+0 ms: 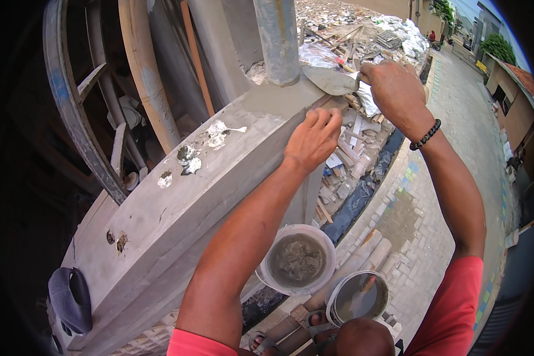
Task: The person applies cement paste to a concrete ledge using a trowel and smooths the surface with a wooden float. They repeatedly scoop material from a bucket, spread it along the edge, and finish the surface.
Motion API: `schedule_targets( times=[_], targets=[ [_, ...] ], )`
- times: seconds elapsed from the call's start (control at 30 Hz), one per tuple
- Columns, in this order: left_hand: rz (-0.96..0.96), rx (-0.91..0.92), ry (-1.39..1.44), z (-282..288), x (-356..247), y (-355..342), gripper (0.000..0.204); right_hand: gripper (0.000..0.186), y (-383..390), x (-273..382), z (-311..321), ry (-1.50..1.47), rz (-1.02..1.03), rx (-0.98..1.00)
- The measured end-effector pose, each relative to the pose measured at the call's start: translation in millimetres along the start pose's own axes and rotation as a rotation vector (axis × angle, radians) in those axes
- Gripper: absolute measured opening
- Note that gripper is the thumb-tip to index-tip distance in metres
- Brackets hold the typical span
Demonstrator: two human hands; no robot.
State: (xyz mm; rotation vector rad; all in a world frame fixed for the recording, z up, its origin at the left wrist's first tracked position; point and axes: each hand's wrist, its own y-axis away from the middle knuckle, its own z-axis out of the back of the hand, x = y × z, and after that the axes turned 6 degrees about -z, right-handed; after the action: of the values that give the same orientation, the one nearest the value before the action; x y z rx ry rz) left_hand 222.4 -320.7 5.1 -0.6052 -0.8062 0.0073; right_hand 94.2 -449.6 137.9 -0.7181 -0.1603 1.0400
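My right hand [397, 98] is closed round the handle of a trowel [331, 80]. Its metal blade lies over the far end of a grey concrete ledge [178, 184], beside the foot of a metal pipe [280, 47]. Smooth wet mortar [270, 99] covers the ledge top there. Just below the blade, my left hand [315, 137] curls its fingers over the ledge's outer edge, pressing what looks like a wooden strip [336, 102] along it. The palm side and most of that strip are hidden.
Below my arms stand a bucket of mortar [297, 261] and a bucket of water [358, 298]. A dark cap [69, 299] sits at the ledge's near end. White lumps [218, 135] dot the ledge. Rubble [356, 142] and a dark gutter [362, 199] lie beyond, beside a paved road [463, 118].
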Motion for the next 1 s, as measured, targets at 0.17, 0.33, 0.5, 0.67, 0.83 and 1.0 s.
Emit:
schedule_targets(
  times=[0.17,0.33,0.5,0.67,0.83,1.0],
  targets=[
    [0.009,-0.004,-0.002,2.3,0.1,-1.0,0.033,0.012,7.9,3.7,-4.6,0.040,0.016,0.008],
    [0.000,0.010,0.010,1.4,0.3,-1.3,0.034,0.015,18.1,-13.5,3.4,0.079,-0.073,0.104],
    [-0.008,0.009,0.015,-0.7,0.0,-0.4,0.030,0.017,42.1,-40.9,17.0,0.123,-0.141,0.156],
    [-0.006,0.005,0.004,-1.5,1.4,2.6,0.030,0.013,47.3,-54.3,30.8,0.074,-0.165,0.061],
    [0.003,-0.011,0.003,1.3,0.3,-0.4,0.034,0.013,27.5,-30.6,31.5,-0.048,-0.071,0.021],
    [0.002,-0.023,0.000,-2.4,-0.3,1.4,0.031,0.018,9.6,-14.8,15.1,-0.081,0.040,0.031]
  ],
)
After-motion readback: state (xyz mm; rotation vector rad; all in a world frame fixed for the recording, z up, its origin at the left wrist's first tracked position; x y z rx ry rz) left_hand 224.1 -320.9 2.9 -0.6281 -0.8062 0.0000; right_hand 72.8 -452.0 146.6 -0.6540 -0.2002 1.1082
